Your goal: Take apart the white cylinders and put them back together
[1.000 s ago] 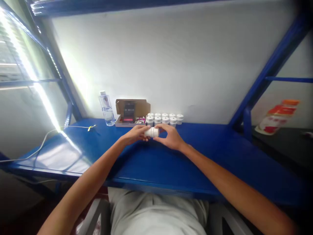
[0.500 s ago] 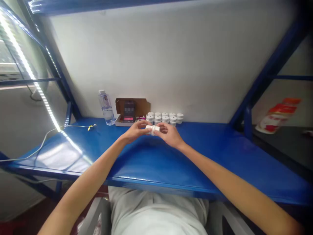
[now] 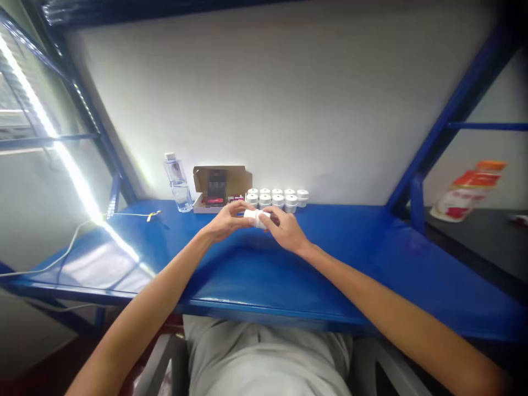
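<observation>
Cylinder [image 3: 256, 217], white and ringed by a band near its middle, lies on its side between the two hands, roughly at the centre of my view. My left hand [image 3: 226, 223] pinches one end, fingers over the far side and thumb on the near side. My right hand [image 3: 286, 229] grips the other end, its thumb laid along the near face by the band. Both grips are narrow, closed down on the piece; from here I cannot tell whether it touches the table [image 3: 289, 280] or is held just above it.

Just beyond the hands I count nine white jars [image 3: 278, 201] standing upright in two close rows, four in front and five behind, near the wall [image 3: 264, 110]. Left of them sits an open box [image 3: 239, 179], brown lid raised, with a dark packet [image 3: 216, 184] upright in it and small pink-and-white items by its right end. Left of that I have a clear bottle [image 3: 180, 187], part filled, white-capped. Farther left a pale cable [image 3: 76, 242] runs over the table, a yellow tag [image 3: 151, 216] near its tip.

Well off to my right, beyond a blue frame [image 3: 438, 126], an orange-capped bottle [image 3: 468, 192] stands on a dark surface [image 3: 490, 236]; it looks tilted and blurred to me.
</observation>
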`<action>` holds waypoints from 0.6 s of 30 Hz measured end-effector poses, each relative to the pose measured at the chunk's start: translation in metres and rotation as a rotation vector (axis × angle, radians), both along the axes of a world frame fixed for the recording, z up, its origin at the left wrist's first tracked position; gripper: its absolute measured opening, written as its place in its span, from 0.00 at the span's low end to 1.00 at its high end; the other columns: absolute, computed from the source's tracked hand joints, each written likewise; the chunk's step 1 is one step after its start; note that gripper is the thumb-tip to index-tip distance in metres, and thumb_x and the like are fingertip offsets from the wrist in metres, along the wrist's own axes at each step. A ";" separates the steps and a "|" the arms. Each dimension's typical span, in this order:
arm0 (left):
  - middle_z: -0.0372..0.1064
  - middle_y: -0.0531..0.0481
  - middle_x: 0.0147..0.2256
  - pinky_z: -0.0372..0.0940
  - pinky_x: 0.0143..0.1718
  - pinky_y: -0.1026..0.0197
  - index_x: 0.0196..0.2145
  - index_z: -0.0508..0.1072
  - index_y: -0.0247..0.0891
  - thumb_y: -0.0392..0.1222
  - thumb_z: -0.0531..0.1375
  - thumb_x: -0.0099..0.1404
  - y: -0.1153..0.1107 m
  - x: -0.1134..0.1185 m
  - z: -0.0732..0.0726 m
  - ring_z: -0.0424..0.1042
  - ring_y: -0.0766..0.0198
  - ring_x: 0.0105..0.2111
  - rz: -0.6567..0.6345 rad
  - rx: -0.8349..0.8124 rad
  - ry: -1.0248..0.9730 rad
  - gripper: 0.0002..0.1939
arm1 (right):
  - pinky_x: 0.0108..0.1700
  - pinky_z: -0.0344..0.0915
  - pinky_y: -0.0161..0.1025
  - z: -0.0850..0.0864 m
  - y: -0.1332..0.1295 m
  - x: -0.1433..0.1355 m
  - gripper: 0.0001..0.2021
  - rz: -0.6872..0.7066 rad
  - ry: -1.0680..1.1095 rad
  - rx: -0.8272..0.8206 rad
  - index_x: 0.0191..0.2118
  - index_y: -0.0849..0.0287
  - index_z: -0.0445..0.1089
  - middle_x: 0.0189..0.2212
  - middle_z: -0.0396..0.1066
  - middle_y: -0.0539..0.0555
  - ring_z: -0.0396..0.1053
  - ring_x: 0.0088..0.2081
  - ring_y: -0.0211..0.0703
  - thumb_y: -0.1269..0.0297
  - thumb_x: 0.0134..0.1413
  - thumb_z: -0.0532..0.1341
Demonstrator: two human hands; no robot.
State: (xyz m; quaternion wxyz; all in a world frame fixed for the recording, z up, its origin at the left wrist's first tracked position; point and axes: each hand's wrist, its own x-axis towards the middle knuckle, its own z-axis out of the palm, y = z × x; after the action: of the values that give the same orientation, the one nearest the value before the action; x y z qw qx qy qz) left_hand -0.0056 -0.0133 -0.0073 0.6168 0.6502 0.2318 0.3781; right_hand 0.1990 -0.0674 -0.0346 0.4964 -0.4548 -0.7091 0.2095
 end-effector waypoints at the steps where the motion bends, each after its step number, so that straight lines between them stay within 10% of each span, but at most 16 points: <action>1: 0.74 0.45 0.46 0.69 0.45 0.57 0.38 0.77 0.36 0.38 0.76 0.48 -0.001 0.001 0.000 0.74 0.58 0.44 -0.014 0.029 -0.018 0.20 | 0.28 0.71 0.41 -0.002 0.003 0.000 0.23 0.037 0.061 -0.107 0.46 0.55 0.72 0.25 0.75 0.52 0.75 0.25 0.47 0.40 0.64 0.55; 5: 0.73 0.43 0.49 0.68 0.45 0.57 0.36 0.77 0.35 0.35 0.75 0.47 -0.002 0.004 -0.001 0.73 0.56 0.47 -0.023 0.082 -0.044 0.18 | 0.22 0.68 0.38 -0.007 0.011 -0.001 0.27 0.149 0.258 -0.325 0.44 0.57 0.71 0.24 0.75 0.53 0.74 0.23 0.45 0.37 0.65 0.51; 13: 0.74 0.46 0.34 0.68 0.38 0.59 0.41 0.76 0.32 0.52 0.70 0.59 -0.001 0.003 0.002 0.74 0.63 0.32 0.085 -0.020 0.095 0.21 | 0.58 0.68 0.52 0.002 0.000 0.005 0.16 0.064 -0.136 0.333 0.52 0.53 0.69 0.50 0.74 0.57 0.72 0.53 0.54 0.58 0.59 0.65; 18: 0.73 0.45 0.34 0.68 0.36 0.61 0.41 0.76 0.32 0.54 0.68 0.61 -0.002 0.002 0.001 0.74 0.63 0.33 0.030 0.021 0.141 0.21 | 0.54 0.71 0.51 0.000 0.000 0.002 0.18 0.058 -0.069 0.270 0.50 0.53 0.69 0.48 0.76 0.58 0.74 0.50 0.55 0.57 0.55 0.68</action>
State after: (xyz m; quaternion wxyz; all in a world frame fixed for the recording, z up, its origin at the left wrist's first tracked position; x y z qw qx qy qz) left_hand -0.0041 -0.0150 -0.0067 0.5866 0.6780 0.2803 0.3430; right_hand 0.2009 -0.0677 -0.0349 0.5224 -0.3702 -0.7602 0.1106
